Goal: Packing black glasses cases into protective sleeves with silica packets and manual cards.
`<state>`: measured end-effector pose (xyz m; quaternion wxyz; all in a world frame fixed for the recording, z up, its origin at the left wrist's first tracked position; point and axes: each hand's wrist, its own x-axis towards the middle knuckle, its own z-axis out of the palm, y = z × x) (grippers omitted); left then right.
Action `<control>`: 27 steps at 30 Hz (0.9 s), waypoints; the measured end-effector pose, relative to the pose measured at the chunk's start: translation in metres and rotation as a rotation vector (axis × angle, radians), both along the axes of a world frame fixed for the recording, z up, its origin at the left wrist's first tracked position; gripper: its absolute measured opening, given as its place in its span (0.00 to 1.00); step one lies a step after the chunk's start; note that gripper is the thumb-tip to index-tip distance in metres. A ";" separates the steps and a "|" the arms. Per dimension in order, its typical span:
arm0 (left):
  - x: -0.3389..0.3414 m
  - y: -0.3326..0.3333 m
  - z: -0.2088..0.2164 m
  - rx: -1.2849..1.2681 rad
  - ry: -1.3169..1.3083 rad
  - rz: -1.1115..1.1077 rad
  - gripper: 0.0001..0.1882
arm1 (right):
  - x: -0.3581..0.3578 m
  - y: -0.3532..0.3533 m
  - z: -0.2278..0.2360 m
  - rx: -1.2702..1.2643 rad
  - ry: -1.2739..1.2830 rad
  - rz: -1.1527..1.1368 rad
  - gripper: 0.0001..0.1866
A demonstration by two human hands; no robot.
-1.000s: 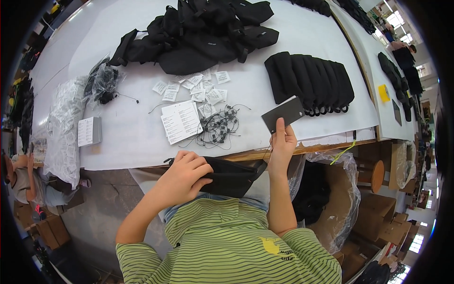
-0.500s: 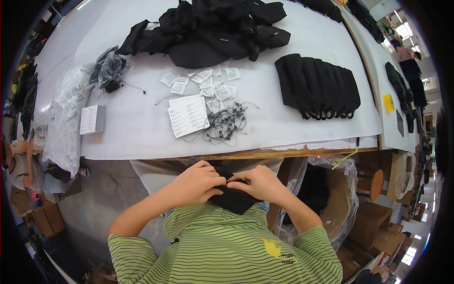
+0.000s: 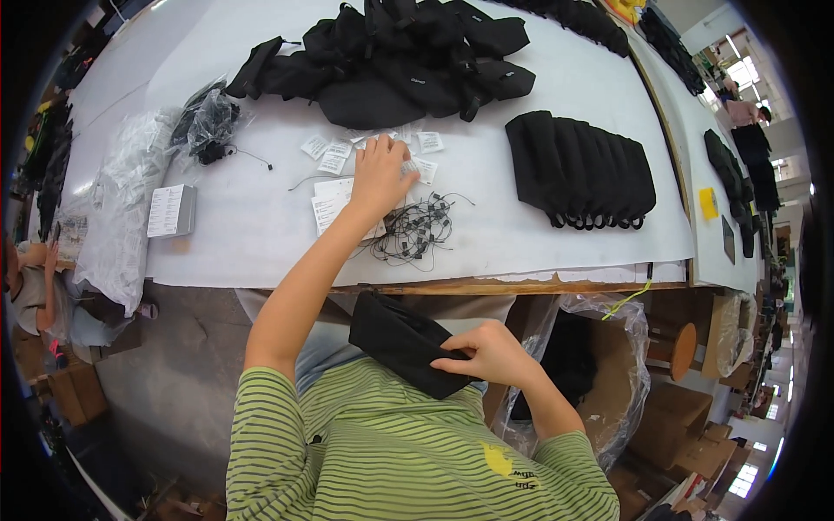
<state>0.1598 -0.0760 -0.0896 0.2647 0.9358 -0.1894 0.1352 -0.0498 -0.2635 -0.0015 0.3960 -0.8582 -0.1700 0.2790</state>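
Observation:
My right hand (image 3: pixel 491 354) pinches the edge of a black fabric pouch (image 3: pixel 404 343), which lies tilted across my lap below the table edge. Out over the table, my left hand (image 3: pixel 382 174) reaches down onto a scatter of small white printed packets (image 3: pixel 334 157), its fingers bent and the thumb apart from them. Whether a fingertip touches a packet is hidden. Under my left wrist lie white printed cards (image 3: pixel 327 208), partly covered by the forearm. Beside them is a tangle of black tag strings (image 3: pixel 419 230).
A heap of black bags (image 3: pixel 373 95) fills the table's far middle. A row of stacked black pouches (image 3: pixel 582 169) lies at right. At left are clear plastic wrapping (image 3: pixel 122 208) and a card stack (image 3: pixel 172 211). A plastic-lined box (image 3: pixel 608 365) stands below the table's right side.
My left hand has let go of the black pouch and moved forward to the white packets. My right hand still grips the pouch, which now lies more stretched out to the left.

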 end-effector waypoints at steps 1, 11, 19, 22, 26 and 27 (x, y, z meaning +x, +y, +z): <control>0.003 0.002 0.000 -0.001 -0.005 0.001 0.15 | 0.000 -0.002 0.003 -0.002 -0.073 -0.025 0.15; -0.100 0.007 0.123 -0.121 0.104 -0.521 0.06 | 0.028 -0.019 0.030 -0.189 -0.609 -0.130 0.07; -0.152 0.035 0.060 -0.858 0.203 0.053 0.38 | 0.041 0.008 0.041 -0.080 -0.736 -0.257 0.09; -0.160 0.023 0.067 -1.814 1.140 0.101 0.32 | 0.041 0.019 0.030 0.129 -0.718 -0.244 0.12; -0.146 0.018 0.079 -1.835 0.953 0.265 0.24 | 0.040 0.025 0.028 0.272 -0.482 -0.414 0.13; -0.144 0.018 0.080 -1.837 0.953 0.265 0.24 | 0.039 0.026 0.026 0.271 -0.482 -0.413 0.13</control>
